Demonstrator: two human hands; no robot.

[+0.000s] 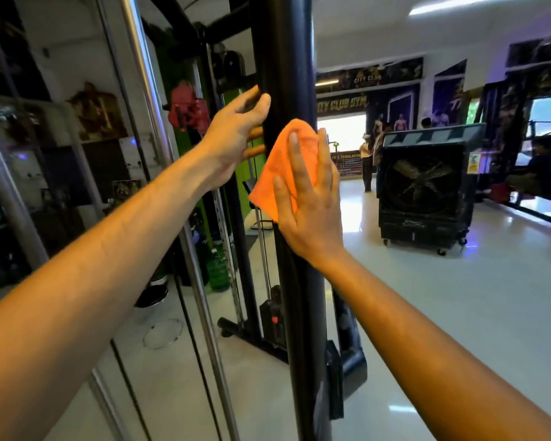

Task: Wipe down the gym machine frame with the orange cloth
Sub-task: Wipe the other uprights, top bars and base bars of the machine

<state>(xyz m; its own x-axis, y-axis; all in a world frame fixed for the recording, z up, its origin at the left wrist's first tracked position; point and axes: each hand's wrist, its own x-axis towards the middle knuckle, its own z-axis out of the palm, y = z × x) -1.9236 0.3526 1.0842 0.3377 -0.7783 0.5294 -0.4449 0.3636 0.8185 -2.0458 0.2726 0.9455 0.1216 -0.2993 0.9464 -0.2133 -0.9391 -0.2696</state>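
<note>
Two bare forearms fill the lower half of the view — no sleeves, no cuffs, no gloves anywhere along their visible length. No watch, band or bracelet sits on either wrist, and no ring shows on any visible finger. The left hand (pixel 236 135) is broad, with knuckles and tendons standing out across its back; faint veins and tendon lines run up its forearm. The right hand (pixel 309 198) shows long, straight fingers (pixel 323 160) with short, plain nails — unpainted. Its forearm looks smooth, with only fine hair visible.
</note>
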